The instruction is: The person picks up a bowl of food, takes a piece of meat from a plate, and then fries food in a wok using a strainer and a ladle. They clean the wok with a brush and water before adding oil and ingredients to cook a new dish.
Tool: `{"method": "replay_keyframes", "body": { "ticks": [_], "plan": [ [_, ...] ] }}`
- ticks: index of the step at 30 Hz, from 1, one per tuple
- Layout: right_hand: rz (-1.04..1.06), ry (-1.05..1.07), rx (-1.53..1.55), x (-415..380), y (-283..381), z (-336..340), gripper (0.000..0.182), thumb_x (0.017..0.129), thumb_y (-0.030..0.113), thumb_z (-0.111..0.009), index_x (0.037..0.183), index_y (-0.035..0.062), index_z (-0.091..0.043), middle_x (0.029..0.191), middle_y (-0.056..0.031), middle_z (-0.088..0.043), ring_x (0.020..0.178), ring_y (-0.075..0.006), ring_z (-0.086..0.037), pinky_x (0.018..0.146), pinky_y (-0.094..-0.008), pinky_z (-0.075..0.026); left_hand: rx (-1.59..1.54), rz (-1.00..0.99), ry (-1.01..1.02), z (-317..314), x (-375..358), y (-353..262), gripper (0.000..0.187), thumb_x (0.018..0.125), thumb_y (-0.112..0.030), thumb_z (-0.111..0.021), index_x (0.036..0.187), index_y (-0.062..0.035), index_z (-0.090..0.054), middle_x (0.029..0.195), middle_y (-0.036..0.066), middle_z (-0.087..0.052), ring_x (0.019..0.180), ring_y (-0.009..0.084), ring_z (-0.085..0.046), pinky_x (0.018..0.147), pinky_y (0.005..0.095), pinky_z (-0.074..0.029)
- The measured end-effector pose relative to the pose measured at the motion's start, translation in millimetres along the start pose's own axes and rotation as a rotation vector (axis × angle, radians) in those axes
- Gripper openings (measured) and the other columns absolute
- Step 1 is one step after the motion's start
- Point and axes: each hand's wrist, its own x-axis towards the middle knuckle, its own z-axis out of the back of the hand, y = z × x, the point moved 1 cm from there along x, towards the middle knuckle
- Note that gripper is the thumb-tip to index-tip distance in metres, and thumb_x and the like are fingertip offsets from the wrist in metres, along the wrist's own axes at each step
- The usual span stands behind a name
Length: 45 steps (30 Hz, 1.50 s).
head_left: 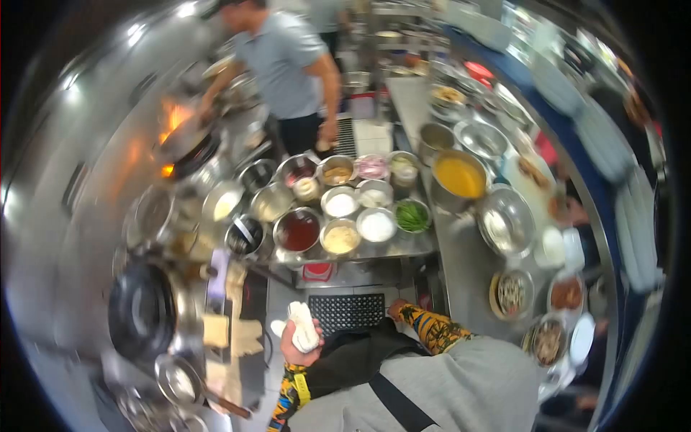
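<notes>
In my left hand (297, 348) is a white bundle that looks like a folded cloth (304, 327), gripped low in front of my body. A loose white end sticks out on its left side. My right hand (397, 309) is lowered beside the right-hand counter, near the black perforated floor mat (347, 312). Its fingers are small and blurred, so I cannot make out their shape or anything in them. Patterned sleeves cover both forearms.
Ahead, a steel counter carries several bowls, including red sauce (299, 229) and chopped greens (412, 215). A pot of yellow liquid (459, 174) stands right. Left are woks (142, 309) and a pan (180, 381). A co-worker (284, 72) works a flaming wok (186, 144).
</notes>
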Motion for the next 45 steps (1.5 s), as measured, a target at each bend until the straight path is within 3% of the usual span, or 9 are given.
{"method": "replay_keyframes", "body": {
  "ticks": [4, 7, 9, 11, 16, 28, 31, 41, 45],
  "plan": [
    [0.261, -0.197, 0.228, 34, 8, 8, 0.014, 0.081, 0.018, -0.065, 0.088, 0.0076, -0.070, 0.069, -0.0086, -0.066, 0.066, -0.0252, -0.065, 0.061, -0.0405, -0.053, -0.093, -0.075, 0.025, 26, -15, -23, 0.049, 0.092, -0.040, -0.051, 0.127, -0.0044, -0.048, 0.102, 0.017, -0.064, 0.083, 0.0269, -0.065, 0.058, 0.0384, -0.054],
    [-0.327, 0.132, 1.294, 28, 25, 65, 0.016, 0.085, 0.016, -0.061, 0.093, 0.0049, -0.069, 0.073, -0.0102, -0.066, 0.065, -0.0245, -0.065, 0.058, -0.0408, -0.053, -0.050, -0.182, 0.021, 29, -25, -41, 0.045, 0.093, -0.035, -0.052, 0.125, -0.0035, -0.050, 0.102, 0.016, -0.064, 0.081, 0.0235, -0.066, 0.056, 0.0345, -0.055],
    [0.263, -0.070, 0.655, 148, -14, -37, 0.019, 0.087, 0.015, -0.058, 0.099, 0.0028, -0.067, 0.076, -0.0126, -0.066, 0.068, -0.0255, -0.066, 0.058, -0.0420, -0.053, -0.049, -0.276, 0.019, 32, -36, -63, 0.045, 0.092, -0.036, -0.054, 0.123, -0.0033, -0.051, 0.100, 0.014, -0.065, 0.080, 0.0219, -0.066, 0.054, 0.0328, -0.055],
    [0.015, 0.159, 0.699, 126, 2, 30, 0.017, 0.087, 0.017, -0.059, 0.098, 0.0058, -0.066, 0.074, -0.0119, -0.064, 0.070, -0.0256, -0.066, 0.057, -0.0442, -0.052, -0.065, -0.329, 0.013, 42, -43, -90, 0.045, 0.092, -0.036, -0.055, 0.123, -0.0036, -0.051, 0.099, 0.013, -0.065, 0.079, 0.0219, -0.066, 0.055, 0.0331, -0.055],
    [0.388, 0.247, -0.474, 155, 66, 154, 0.037, 0.079, 0.031, -0.059, 0.113, 0.0186, -0.066, 0.102, -0.0160, -0.067, 0.095, -0.0314, -0.065, 0.082, -0.0398, -0.052, -0.148, -0.463, -0.137, 69, -70, -158, 0.047, 0.088, -0.036, -0.058, 0.122, -0.0031, -0.051, 0.097, 0.016, -0.065, 0.078, 0.0249, -0.067, 0.054, 0.0354, -0.055],
    [0.273, -0.480, -0.075, 252, 270, 339, 0.055, 0.082, 0.038, -0.059, 0.126, 0.0052, -0.055, 0.132, -0.0181, -0.053, 0.122, -0.0316, -0.050, 0.106, -0.0404, -0.037, -0.164, -1.038, -0.612, 141, -145, -281, 0.048, 0.093, -0.051, -0.047, 0.117, -0.0094, -0.055, 0.091, 0.012, -0.065, 0.075, 0.0223, -0.064, 0.054, 0.0338, -0.050],
    [0.556, -0.068, -0.613, 301, 306, 360, 0.023, 0.088, 0.018, -0.049, 0.091, 0.0064, -0.068, 0.099, -0.0216, -0.066, 0.096, -0.0356, -0.065, 0.079, -0.0460, -0.052, -0.138, -1.160, -0.794, 138, -174, -277, 0.049, 0.093, -0.047, -0.046, 0.120, -0.0069, -0.052, 0.093, 0.012, -0.064, 0.076, 0.0226, -0.063, 0.057, 0.0337, -0.051],
    [0.674, 0.323, -0.782, 353, 312, 349, 0.025, 0.090, 0.023, -0.049, 0.096, 0.0068, -0.067, 0.100, -0.0204, -0.066, 0.096, -0.0342, -0.065, 0.081, -0.0441, -0.052, -0.342, -1.269, -1.171, 129, -191, -221, 0.049, 0.093, -0.043, -0.046, 0.124, -0.0050, -0.050, 0.093, 0.015, -0.063, 0.073, 0.0254, -0.063, 0.056, 0.0354, -0.053],
    [0.738, 0.289, -0.757, 348, 329, 359, 0.027, 0.090, 0.025, -0.049, 0.098, 0.0069, -0.067, 0.101, -0.0198, -0.066, 0.096, -0.0337, -0.065, 0.082, -0.0433, -0.051, -0.304, -1.298, -1.059, 137, -206, -210, 0.051, 0.093, -0.043, -0.046, 0.124, -0.0025, -0.050, 0.094, 0.016, -0.064, 0.076, 0.0259, -0.064, 0.059, 0.0356, -0.052]
  ]
}}
